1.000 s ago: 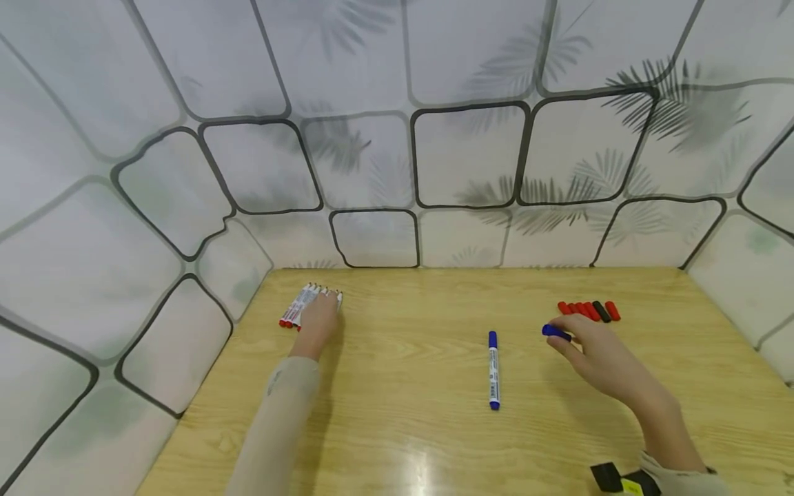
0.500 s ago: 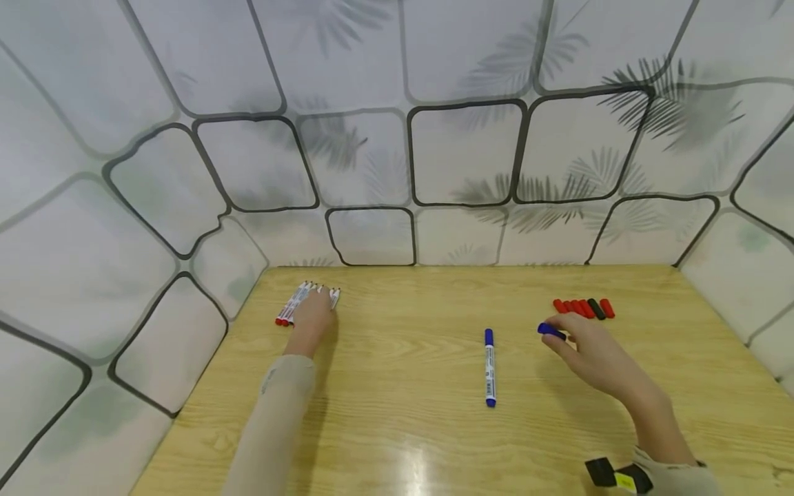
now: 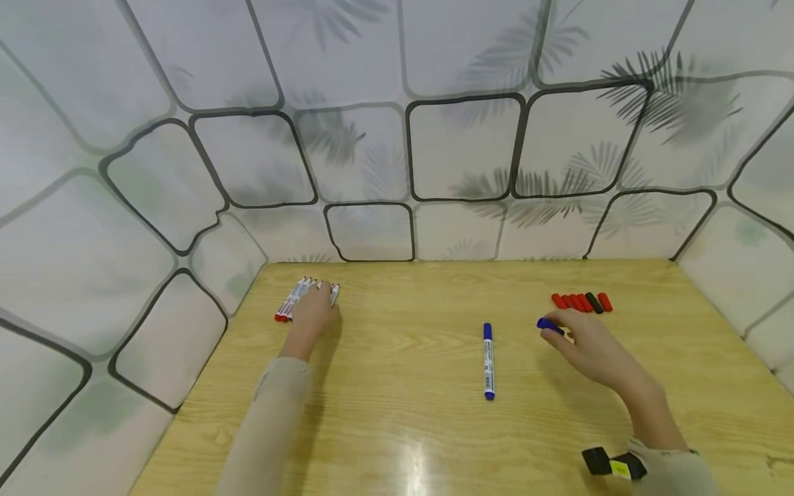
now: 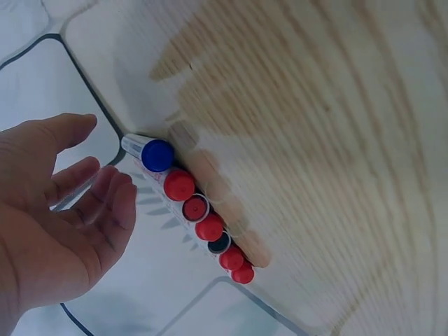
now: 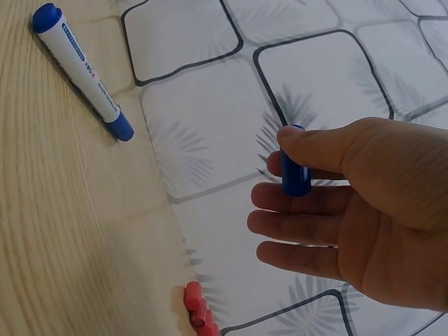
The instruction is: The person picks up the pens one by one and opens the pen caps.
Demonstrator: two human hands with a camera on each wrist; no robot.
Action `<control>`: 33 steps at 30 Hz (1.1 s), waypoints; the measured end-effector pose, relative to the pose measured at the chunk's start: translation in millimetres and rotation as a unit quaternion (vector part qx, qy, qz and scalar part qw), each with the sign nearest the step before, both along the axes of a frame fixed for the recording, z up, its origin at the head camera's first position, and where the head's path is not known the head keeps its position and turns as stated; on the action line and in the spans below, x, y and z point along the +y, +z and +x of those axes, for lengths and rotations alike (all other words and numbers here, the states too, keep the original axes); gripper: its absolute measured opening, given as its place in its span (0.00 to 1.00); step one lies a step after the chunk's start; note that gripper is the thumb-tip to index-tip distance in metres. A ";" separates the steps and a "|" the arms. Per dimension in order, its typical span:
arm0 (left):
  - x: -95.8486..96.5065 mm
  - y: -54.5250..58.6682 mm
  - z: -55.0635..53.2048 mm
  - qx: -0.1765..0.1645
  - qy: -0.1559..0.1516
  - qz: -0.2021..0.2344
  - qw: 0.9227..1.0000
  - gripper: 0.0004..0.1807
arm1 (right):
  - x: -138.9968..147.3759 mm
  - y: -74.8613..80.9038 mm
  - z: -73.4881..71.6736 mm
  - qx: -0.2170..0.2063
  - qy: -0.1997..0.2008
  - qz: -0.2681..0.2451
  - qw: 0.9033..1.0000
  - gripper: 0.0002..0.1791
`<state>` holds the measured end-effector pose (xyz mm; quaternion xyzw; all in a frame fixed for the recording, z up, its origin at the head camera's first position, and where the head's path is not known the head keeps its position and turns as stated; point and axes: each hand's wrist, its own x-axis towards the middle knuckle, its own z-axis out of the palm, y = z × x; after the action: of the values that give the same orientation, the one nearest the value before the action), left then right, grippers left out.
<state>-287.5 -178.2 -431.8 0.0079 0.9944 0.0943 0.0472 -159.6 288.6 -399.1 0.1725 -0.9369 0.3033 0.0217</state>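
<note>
My left hand is over the right part of a row of uncapped white markers at the table's far left. In the left wrist view its fingers are loosely bent and hold nothing, just beside the blue-ended marker. Red ends and a black one follow along that row. My right hand pinches a blue marker cap between thumb and index finger, above the table at right. The other fingers extend below the cap. A capped blue marker lies between the hands.
Several red caps and one black cap lie in a row behind my right hand. The wooden table meets a patterned wall at the back and sides. A black strap piece sits by the right sleeve.
The left hand shifts slightly at the markers, and its index finger shows more clearly. The right hand stays nearly still with the blue cap. The head view tilts a little.
</note>
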 end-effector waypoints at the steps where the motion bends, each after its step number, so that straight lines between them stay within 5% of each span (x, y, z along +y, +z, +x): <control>1: 1.0 0.7 1.5 0.001 -0.001 0.002 1.000 0.21 | 1.1 -1.4 -0.5 -0.001 -0.002 0.001 1.000 0.08; 9: 5.7 2.9 14.7 0.007 -0.048 0.019 0.999 0.35 | 16.3 -11.5 -8.1 -0.016 -0.038 0.001 0.999 0.16; 14: 9.6 -0.8 23.3 -0.013 -0.072 0.033 0.997 0.42 | 28.0 -14.9 -17.8 -0.007 -0.056 0.027 0.998 0.11; 26: 28.2 8.7 62.9 -0.010 -0.112 0.117 0.987 0.41 | 44.0 -33.1 -54.3 -0.056 -0.094 0.091 0.990 0.15; 33: 37.9 8.6 76.7 -0.006 -0.133 0.149 0.980 0.41 | 45.2 -39.2 -74.4 -0.094 -0.133 0.125 0.979 0.17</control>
<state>-210.9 -140.4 -423.2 0.1460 0.9590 0.2343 0.0635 -234.0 333.8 -438.3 0.0180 -0.9798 0.1932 -0.0484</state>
